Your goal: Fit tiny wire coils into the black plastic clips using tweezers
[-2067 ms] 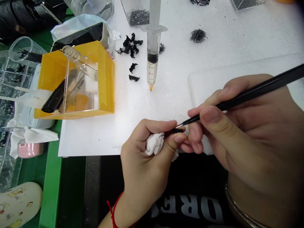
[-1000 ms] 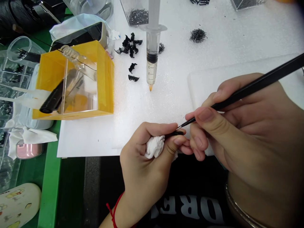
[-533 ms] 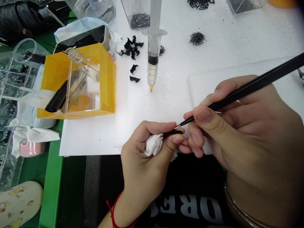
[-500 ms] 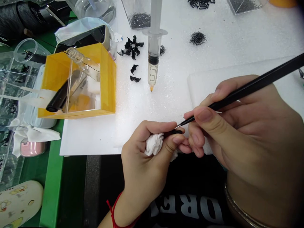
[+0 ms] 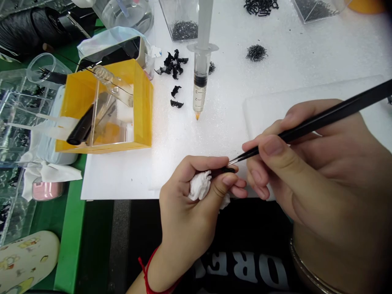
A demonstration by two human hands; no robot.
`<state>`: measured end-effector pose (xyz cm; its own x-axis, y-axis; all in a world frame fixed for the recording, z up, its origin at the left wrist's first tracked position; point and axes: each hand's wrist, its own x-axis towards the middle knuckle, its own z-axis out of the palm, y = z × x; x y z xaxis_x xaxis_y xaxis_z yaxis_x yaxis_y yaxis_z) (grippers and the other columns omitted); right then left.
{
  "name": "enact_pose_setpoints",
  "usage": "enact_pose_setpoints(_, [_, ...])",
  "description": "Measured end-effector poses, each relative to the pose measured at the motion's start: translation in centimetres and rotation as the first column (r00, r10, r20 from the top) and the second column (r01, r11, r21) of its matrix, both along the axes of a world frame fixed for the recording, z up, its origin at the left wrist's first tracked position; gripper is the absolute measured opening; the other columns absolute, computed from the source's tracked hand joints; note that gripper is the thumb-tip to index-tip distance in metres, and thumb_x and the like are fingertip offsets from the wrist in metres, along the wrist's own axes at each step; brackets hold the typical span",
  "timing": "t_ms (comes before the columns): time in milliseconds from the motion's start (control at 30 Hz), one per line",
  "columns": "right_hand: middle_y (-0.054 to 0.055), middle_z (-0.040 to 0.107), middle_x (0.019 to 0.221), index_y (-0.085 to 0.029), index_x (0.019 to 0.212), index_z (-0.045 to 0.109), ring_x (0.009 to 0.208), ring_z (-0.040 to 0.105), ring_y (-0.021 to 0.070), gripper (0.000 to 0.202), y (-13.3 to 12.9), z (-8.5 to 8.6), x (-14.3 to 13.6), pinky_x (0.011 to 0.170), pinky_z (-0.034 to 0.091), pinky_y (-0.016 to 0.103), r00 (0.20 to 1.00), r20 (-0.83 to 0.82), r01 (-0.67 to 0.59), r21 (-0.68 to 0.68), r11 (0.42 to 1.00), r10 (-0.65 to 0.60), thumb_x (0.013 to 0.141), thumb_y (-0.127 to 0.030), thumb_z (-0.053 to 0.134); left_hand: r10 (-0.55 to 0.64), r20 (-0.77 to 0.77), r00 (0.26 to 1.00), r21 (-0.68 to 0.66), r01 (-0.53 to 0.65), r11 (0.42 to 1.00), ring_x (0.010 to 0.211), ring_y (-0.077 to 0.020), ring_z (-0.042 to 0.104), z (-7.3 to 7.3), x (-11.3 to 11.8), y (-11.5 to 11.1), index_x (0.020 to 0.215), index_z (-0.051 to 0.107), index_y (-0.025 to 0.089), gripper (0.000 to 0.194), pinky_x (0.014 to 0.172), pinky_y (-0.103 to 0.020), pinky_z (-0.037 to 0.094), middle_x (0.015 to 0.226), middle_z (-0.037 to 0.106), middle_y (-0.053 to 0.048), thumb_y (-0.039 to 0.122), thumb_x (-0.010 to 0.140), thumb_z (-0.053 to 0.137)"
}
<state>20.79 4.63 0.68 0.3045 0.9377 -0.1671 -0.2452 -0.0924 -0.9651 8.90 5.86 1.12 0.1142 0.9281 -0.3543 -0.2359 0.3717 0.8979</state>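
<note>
My left hand is closed, pinching a small black part between thumb and fingers. A crumpled white tissue is tucked into the same palm. In my right hand is a pair of black tweezers, held like a pen. Their fine metal tips reach the black part, though exact contact is hard to make out. Beyond the hands, a syringe with amber liquid at its tip points down over the white foam sheet.
A yellow divided box with tools stands left of my hands. Small black pieces lie beside the syringe. Farther back are a pile of tiny dark parts and a clear tray. A pink case sits at far left.
The tweezers and my right hand have shifted slightly right, and the tweezer tips now look spread apart. The whole view has moved a little; my left hand keeps its grip.
</note>
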Motion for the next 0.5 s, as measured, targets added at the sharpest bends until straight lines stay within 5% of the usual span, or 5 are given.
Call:
enact_pose_setpoints(367, [-0.002, 0.061, 0.079, -0.026, 0.094, 0.045, 0.051, 0.055, 0.009, 0.02, 0.4, 0.2, -0.3, 0.046, 0.051, 0.027, 0.999, -0.054, 0.004, 0.039, 0.999, -0.002, 0.083, -0.022, 0.062, -0.013, -0.092, 0.996, 0.013, 0.015, 1.0, 0.058, -0.0018, 0.067, 0.1, 0.1, 0.3, 0.08, 0.064, 0.019, 0.02, 0.06, -0.005, 0.054, 0.073, 0.071, 0.007, -0.001, 0.077, 0.064])
enact_pose_setpoints(500, [0.0, 0.057, 0.083, -0.024, 0.087, 0.043, 0.05, 0.052, 0.0082, 0.008, 0.0, 0.1, 0.8, 0.041, 0.045, 0.025, 0.999, 0.024, 0.041, 0.114, 0.993, -0.044, 0.092, -0.03, 0.044, -0.05, -0.117, 0.992, 0.032, 0.054, 0.998, 0.058, -0.004, 0.066, 0.1, -0.3, 0.2, 0.086, 0.062, 0.02, 0.021, 0.06, -0.009, 0.056, 0.076, 0.068, 0.005, 0.001, 0.078, 0.063])
